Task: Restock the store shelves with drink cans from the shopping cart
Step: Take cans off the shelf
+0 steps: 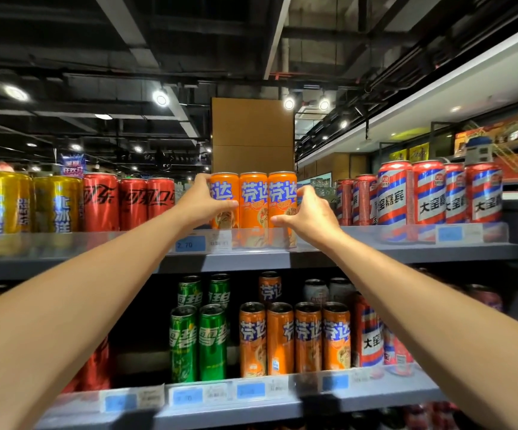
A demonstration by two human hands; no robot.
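Left hand [203, 201] gripping leftmost of three orange cans [253, 201], right hand [305, 212] gripping rightmost, top shelf [375, 252], frame centre

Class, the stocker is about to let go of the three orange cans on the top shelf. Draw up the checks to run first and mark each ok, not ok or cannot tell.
1. Three orange cans upright, side by side: ok.
2. Labels face the aisle: ok.
3. Left hand grips the leftmost can, right hand the rightmost: ok.
4. Cans behind the clear front rail of the top shelf: ok.
5. Gap to the red cola cans on the left: ok.
6. Room behind the row for pushing back: cannot tell, cardboard box and cans hide it.
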